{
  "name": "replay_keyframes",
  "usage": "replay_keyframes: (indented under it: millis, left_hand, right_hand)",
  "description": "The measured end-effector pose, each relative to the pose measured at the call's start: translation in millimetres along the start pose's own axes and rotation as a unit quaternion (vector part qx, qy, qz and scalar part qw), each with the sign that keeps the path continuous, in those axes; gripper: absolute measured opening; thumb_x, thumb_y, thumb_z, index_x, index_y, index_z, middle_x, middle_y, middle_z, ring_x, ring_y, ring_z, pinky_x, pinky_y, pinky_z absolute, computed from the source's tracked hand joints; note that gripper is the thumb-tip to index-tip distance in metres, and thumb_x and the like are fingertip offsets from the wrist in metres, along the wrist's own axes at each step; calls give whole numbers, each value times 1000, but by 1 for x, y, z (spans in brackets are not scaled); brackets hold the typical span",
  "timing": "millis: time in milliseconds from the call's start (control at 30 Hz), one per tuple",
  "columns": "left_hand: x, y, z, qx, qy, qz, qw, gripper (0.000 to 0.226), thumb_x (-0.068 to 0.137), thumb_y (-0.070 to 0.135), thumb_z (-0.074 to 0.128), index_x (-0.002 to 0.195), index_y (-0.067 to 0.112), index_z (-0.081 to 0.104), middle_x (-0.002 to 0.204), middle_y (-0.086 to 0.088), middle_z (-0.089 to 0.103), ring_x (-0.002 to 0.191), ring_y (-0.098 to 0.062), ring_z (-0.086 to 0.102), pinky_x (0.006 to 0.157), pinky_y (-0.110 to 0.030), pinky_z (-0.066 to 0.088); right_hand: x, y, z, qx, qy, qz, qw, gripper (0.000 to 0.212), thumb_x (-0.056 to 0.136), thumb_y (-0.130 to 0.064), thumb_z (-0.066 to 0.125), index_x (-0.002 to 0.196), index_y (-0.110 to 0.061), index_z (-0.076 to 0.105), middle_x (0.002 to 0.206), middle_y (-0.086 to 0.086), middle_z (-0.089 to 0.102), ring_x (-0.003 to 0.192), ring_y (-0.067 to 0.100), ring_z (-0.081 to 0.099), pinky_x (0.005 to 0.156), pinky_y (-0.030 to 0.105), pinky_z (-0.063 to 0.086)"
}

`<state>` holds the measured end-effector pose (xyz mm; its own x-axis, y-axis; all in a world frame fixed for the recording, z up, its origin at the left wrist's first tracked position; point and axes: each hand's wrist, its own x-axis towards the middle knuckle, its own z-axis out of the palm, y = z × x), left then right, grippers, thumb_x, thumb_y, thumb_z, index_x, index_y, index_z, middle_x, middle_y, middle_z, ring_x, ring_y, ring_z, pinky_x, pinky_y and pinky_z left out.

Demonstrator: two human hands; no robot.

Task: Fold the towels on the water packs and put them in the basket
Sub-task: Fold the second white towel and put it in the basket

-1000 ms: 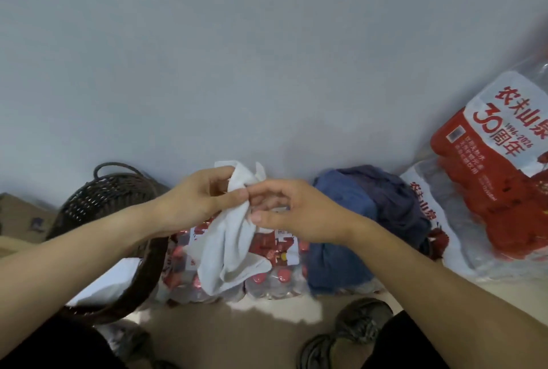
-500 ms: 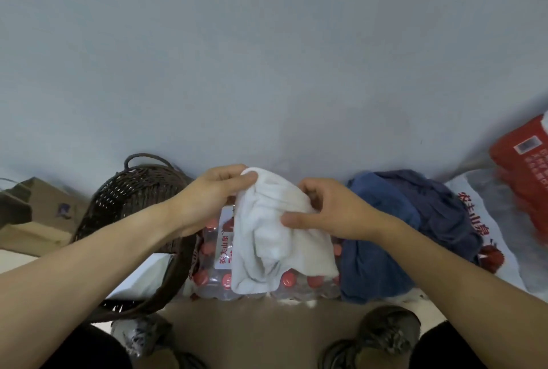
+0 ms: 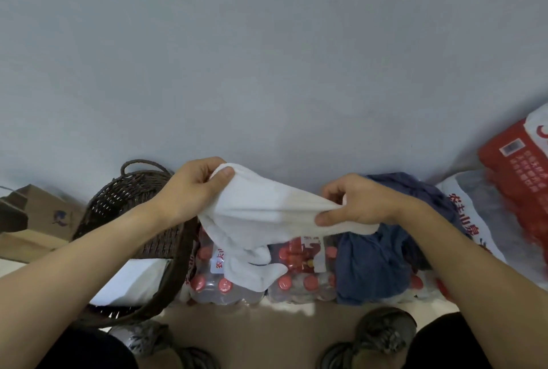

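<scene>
The left hand (image 3: 194, 188) pinches one end of the white towel (image 3: 261, 217) and the right hand (image 3: 355, 205) pinches the other, holding it stretched just above the water packs (image 3: 296, 268). To fold it well, the person would probably need to find true corners, pull the edge taut and let the bunched lower part hang flat before doubling it. Counted: one white towel in hand, one blue towel (image 3: 382, 262) heaped on the packs to the right, one wicker basket (image 3: 130, 205) left of the packs, with something white (image 3: 133, 279) already inside.
</scene>
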<state>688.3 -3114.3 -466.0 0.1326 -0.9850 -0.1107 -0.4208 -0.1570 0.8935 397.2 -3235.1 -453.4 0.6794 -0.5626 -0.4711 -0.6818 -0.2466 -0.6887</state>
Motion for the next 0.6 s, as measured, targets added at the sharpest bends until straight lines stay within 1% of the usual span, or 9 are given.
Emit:
replay_keyframes:
  millis: [67, 167, 300, 367, 433, 467, 533, 567, 600]
  left_hand:
    - [1, -2, 1, 22, 5, 5, 1000, 25, 100, 28, 53, 84, 13, 66, 72, 5, 63, 67, -7, 54, 63, -22, 43]
    - [2, -5, -3, 35, -3, -15, 999, 27, 100, 30, 53, 84, 13, 67, 75, -4, 66, 69, -11, 57, 66, -30, 45]
    - [4, -14, -14, 215, -65, -47, 973, 26, 97, 34, 55, 78, 18, 62, 66, 5, 60, 64, -13, 56, 57, -24, 40]
    - [3, -17, -16, 313, -141, -77, 936, 15, 93, 37, 60, 92, 22, 64, 76, 8, 64, 74, -13, 61, 65, -25, 45]
    - [0, -18, -13, 368, -204, -99, 902, 39, 85, 44, 68, 117, 24, 58, 96, 11, 66, 87, -8, 61, 79, -24, 48]
    - [-1, -17, -9, 365, -215, -92, 901, 57, 81, 49, 72, 128, 25, 51, 111, 13, 63, 94, -6, 59, 85, -21, 47]
    - [-3, -6, 5, 296, -199, -36, 934, 86, 74, 56, 77, 144, 31, 35, 136, 20, 48, 113, 1, 51, 92, -7, 38]
    - [-4, 3, 14, 233, -190, -1, 954, 91, 71, 58, 78, 145, 35, 31, 141, 26, 42, 120, 6, 47, 93, -2, 34]
    - [-6, 13, 24, 161, -186, 30, 969, 90, 69, 59, 79, 143, 39, 32, 142, 30, 41, 124, 9, 45, 96, -3, 34]
  right_hand:
    - [0, 7, -2, -24, 0, 20, 1000, 13, 78, -33, 80, 81, -28, 68, 77, -16, 68, 71, 1, 63, 61, 14, 47]
    - [0, 15, -4, -18, 26, 49, 998, 13, 83, -31, 75, 90, -27, 65, 90, -10, 67, 80, 7, 63, 63, 18, 47]
    - [2, 12, -8, 87, 70, 19, 994, 24, 84, -14, 75, 103, -22, 64, 101, -1, 68, 89, 13, 66, 67, 19, 54]
    - [3, 5, -8, 136, 94, -20, 986, 34, 83, -9, 75, 112, -23, 64, 103, -1, 70, 94, 13, 68, 77, 23, 56]
    - [4, -6, -4, 161, 101, -58, 980, 40, 84, -8, 74, 118, -26, 62, 101, -3, 73, 93, 14, 70, 79, 26, 56]
    - [4, -12, 0, 162, 100, -75, 979, 41, 84, -9, 74, 118, -29, 62, 99, -4, 73, 90, 12, 70, 75, 23, 55]
    - [4, -26, 11, 151, 89, -104, 979, 43, 82, -8, 72, 116, -33, 64, 94, -4, 74, 82, 11, 70, 69, 19, 53]
    - [4, -32, 17, 147, 77, -115, 979, 44, 80, -7, 71, 114, -34, 64, 92, -3, 74, 79, 11, 69, 67, 19, 53]
    - [4, -38, 23, 147, 64, -123, 979, 45, 78, -7, 70, 112, -35, 65, 89, -3, 74, 78, 10, 70, 66, 20, 53]
